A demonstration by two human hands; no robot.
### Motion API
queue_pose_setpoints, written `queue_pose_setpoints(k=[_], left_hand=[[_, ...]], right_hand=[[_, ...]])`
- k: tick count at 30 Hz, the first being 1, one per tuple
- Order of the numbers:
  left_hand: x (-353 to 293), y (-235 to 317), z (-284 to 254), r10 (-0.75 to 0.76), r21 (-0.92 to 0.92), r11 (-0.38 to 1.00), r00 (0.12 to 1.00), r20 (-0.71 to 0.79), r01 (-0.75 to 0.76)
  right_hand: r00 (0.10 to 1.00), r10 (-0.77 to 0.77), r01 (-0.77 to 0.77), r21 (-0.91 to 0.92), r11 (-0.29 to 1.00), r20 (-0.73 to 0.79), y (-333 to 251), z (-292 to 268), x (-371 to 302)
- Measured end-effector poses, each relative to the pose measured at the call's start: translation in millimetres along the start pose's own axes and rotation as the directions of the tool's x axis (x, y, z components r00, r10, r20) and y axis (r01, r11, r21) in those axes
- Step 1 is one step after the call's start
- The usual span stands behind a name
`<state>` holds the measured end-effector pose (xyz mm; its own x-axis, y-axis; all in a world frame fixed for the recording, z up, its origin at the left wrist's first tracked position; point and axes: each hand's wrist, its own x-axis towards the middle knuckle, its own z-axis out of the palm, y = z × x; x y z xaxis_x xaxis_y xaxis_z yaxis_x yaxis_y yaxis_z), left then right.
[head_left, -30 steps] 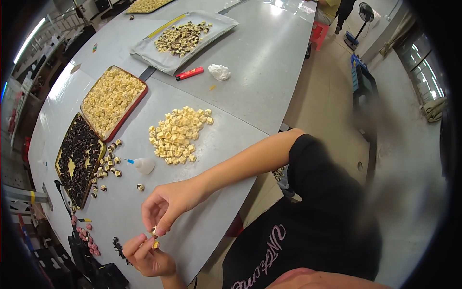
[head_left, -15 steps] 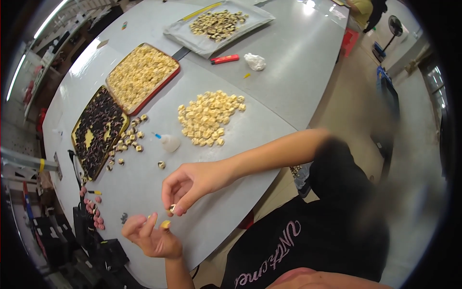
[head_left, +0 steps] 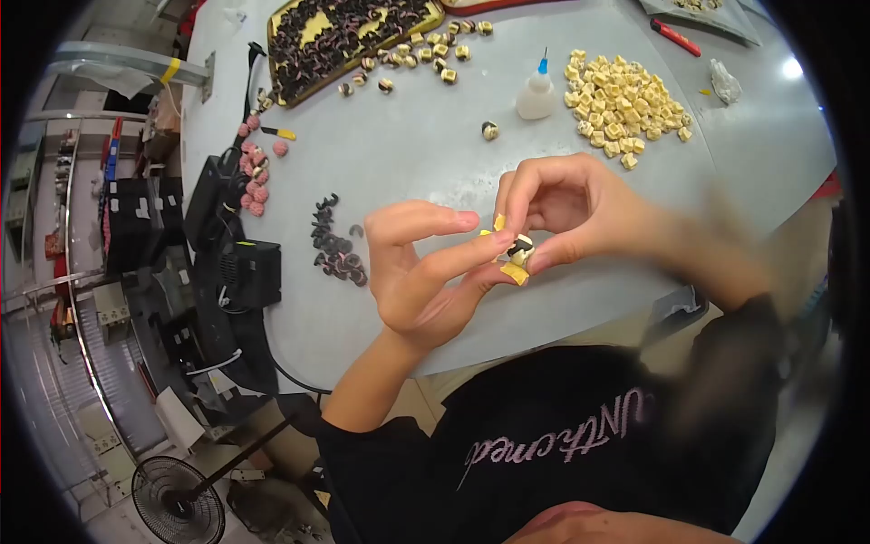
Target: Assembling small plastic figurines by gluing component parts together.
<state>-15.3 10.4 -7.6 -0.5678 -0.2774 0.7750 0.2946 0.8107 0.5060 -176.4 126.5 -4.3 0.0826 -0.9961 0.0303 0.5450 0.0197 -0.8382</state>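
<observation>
A small cream-and-black cube-like piece (head_left: 520,251) is held up over the grey table between my two hands. My right hand (head_left: 584,204) pinches it with thumb and forefinger from the right. From the left, my left hand (head_left: 417,281) closes its thumb and one finger on the same piece, while another finger stays stretched out above. Yellow bits of covering show on my left fingertips. Beyond the hands lies a similar single piece (head_left: 490,131), beside a small clear bottle (head_left: 536,97) with a blue needle tip. Black curved slivers (head_left: 337,249) lie left of my left hand.
A heap of pale yellow cubes (head_left: 625,104) sits at the back right, near a red cutter (head_left: 676,37) and crumpled white wrap (head_left: 724,82). Several two-tone pieces (head_left: 449,76) lie by a tray (head_left: 362,61) of dark slivers. Pink pieces (head_left: 256,172) are at the left edge.
My hands have come together, and my left fingers now meet the piece that my right hand was pinching. The view has turned left, bringing the black slivers and a floor fan into sight.
</observation>
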Motion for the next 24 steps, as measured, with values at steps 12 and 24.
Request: queue_pose_setpoints(k=[12,24], left_hand=[[1,-2,-2,0.077,0.043,0.996,0.995,0.06,-0.079],[1,-3,-8,0.105,0.085,0.987,0.953,0.283,-0.134]], right_hand=[[0.999,-0.033,0.033,-0.041,0.999,-0.002,-2,4,0],[0.99,0.143,-0.142,-0.043,0.989,0.019,-2,7,-4]])
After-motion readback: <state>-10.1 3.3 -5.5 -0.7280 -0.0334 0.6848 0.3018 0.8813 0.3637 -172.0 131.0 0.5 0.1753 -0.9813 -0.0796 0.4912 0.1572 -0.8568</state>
